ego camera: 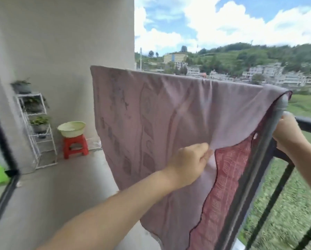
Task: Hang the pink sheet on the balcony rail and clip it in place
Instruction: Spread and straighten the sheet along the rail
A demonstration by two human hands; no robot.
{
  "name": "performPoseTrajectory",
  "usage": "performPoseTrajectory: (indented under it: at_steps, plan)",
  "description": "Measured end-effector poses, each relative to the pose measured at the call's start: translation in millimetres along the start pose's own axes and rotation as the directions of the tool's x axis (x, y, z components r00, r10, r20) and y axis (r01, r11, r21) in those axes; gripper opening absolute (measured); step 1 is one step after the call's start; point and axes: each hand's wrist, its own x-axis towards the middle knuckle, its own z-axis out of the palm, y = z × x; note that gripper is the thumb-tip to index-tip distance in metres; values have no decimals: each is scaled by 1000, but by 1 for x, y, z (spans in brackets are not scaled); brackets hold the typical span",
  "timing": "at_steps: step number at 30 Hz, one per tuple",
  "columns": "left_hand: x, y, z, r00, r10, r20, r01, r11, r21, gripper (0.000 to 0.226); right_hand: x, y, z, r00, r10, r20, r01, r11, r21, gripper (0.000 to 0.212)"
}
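The pink sheet (144,112) hangs draped over the balcony rail (310,125), spread wide from the wall side toward me. Its faded patterned side faces me; a redder patterned face (228,174) shows where the near edge folds back. My left hand (192,163) pinches that folded edge at mid-height. My right hand (288,134) grips the sheet's edge at the rail, near the grey pole end (283,105) that the cloth wraps over. No clip is visible.
Dark railing bars (277,193) run below the rail, with grass far beneath. At the far wall stand a white plant rack (37,123) with pots and a red stool (75,147) carrying a pale basin (71,129). A glass door frame (5,159) lies left.
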Motion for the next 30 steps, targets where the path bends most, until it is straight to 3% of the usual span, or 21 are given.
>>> performPoseTrajectory:
  at_steps: [2, 5, 9, 10, 11, 13, 14, 16, 17, 19, 21, 23, 24, 27, 30]
  plan:
    - [-6, 9, -1, 996, 89, -28, -90, 995, -30, 40, 11, 2, -6, 999, -4, -40, 5, 999, 36, 20]
    - [-17, 26, 1, 974, 217, -61, -222, 970, -101, 32, 25, 1, -15, 996, 66, -60, -54, 982, 184, 26]
    - [-55, 1, 20, 922, 386, 15, -385, 916, 111, 32, 33, -13, -10, 996, 69, -60, -63, 994, 89, 30]
    - [-58, -12, 30, 948, 317, 38, -319, 938, 132, 30, 34, -20, -9, 998, 0, -57, 5, 995, 97, 29]
    - [-68, -28, 36, 975, 204, 83, -213, 968, 130, 28, 28, -27, -3, 997, -6, -74, 6, 1000, 0, 30]
    - [-45, -6, 45, 978, 72, 194, -82, 996, 46, 33, 16, -85, -64, 967, -177, -182, 156, 980, -122, 32]
    - [-43, -12, 42, 975, -63, 212, 46, 996, 82, 41, 14, -93, -56, 956, -258, -139, 235, 958, -163, 32]
    - [-38, -1, 49, 964, -23, 264, -9, 993, 118, 76, 12, -107, -50, 949, -309, -63, 296, 941, -163, 30]
    - [-41, -8, 54, 953, -30, 302, -10, 991, 130, 93, 7, -108, -45, 951, -307, -28, 299, 942, -155, 28]
    - [-42, -11, 54, 908, -103, 406, 54, 990, 130, 106, 6, -98, -39, 974, -223, 41, 227, 964, -138, 29]
    - [-37, -7, 46, 884, -140, 447, 69, 983, 172, 88, 1, -88, -42, 985, -101, 143, 130, 969, -211, 37]
    - [-23, -4, 36, 904, -152, 400, 83, 979, 185, 51, -8, -82, -46, 958, 26, 285, 69, 946, -315, 35]
    - [-15, 2, 29, 931, -141, 338, 89, 983, 163, 47, -12, -76, -49, 941, 78, 329, 58, 921, -386, 30]
    - [15, 36, 13, 999, 2, 47, -7, 995, 104, 74, -28, -71, -59, 914, 111, 389, 118, 846, -520, 21]
    - [56, 74, 11, 992, 96, -80, -87, 990, 111, 68, -39, -74, -54, 908, 92, 408, 179, 796, -578, 16]
